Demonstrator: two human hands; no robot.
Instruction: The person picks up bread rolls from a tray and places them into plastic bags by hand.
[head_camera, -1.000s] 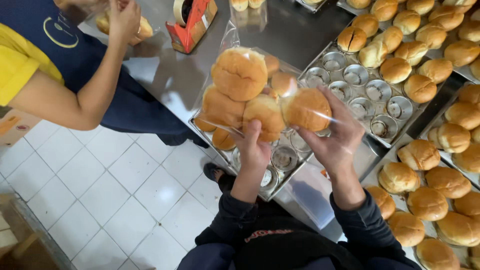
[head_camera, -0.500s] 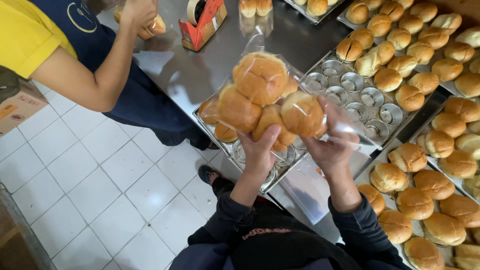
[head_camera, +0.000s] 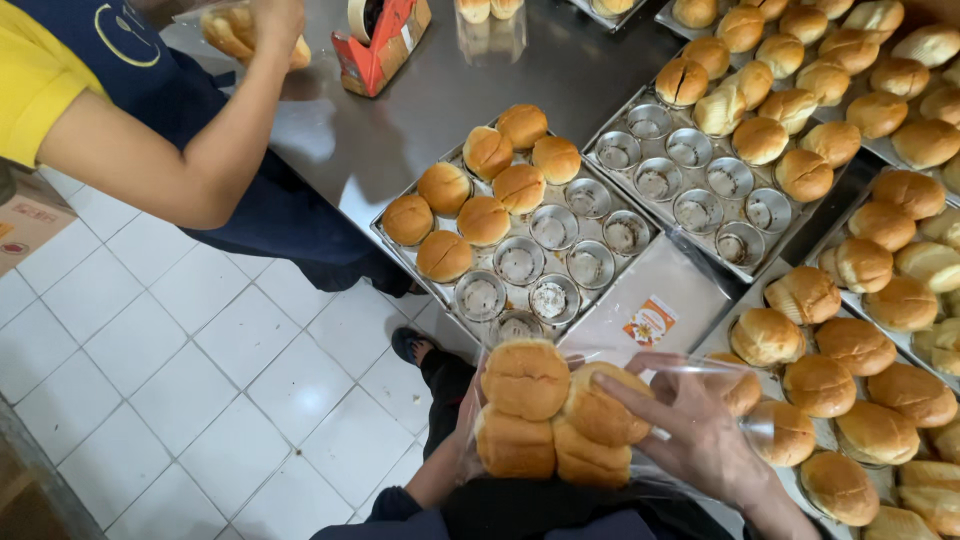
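Note:
I hold a clear plastic bag of several golden buns (head_camera: 545, 410) close to my body, below the table edge. My right hand (head_camera: 700, 435) lies against the bag's right side, fingers spread over the plastic and the buns. Only a little of my left hand (head_camera: 458, 450) shows, gripping the bag's left side from behind. Just beyond the bag, a metal tray (head_camera: 560, 250) holds several buns at its far left and empty round moulds elsewhere.
A co-worker in a yellow shirt and blue apron stands at the upper left, a hand (head_camera: 275, 20) on another bag of buns. A red tape dispenser (head_camera: 375, 40) sits on the steel table. A stack of flat clear bags (head_camera: 650, 305) lies nearby. Trays of buns (head_camera: 870, 340) fill the right.
The bag of buns has come down from above the tray towards my body, with both hands still on it. The tray's buns and moulds now show.

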